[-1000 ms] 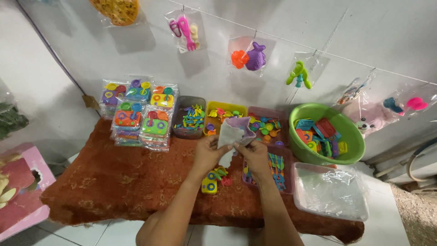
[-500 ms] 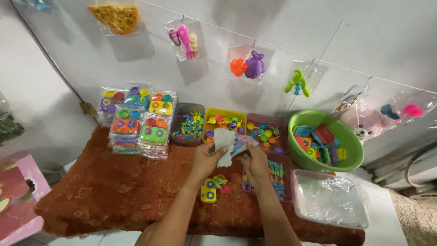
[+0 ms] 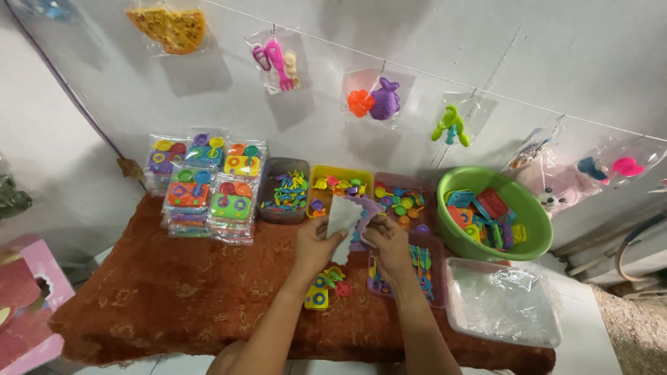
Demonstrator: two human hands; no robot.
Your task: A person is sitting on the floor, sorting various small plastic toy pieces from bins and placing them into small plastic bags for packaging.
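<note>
Clear plastic bag (image 3: 344, 221) stands upright, long axis vertical, pinched by left hand (image 3: 316, 244) and right hand (image 3: 388, 239) fingers.

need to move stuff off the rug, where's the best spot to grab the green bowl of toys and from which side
Probably take the green bowl by its near rim, coming from above on the person's side. It stands upright and open, so the rim is exposed; behind it hanging toy bags crowd the wall, and the clear tray sits just in front, so reach over that.

On the worktop (image 3: 174, 298), stacked toy packs (image 3: 205, 187) lie at upper left; three trays (image 3: 344, 191) run rightward to a basin (image 3: 495, 222). A tub (image 3: 504, 305), seemingly of bags, sits below it; hanging bags (image 3: 379, 97) above.
</note>
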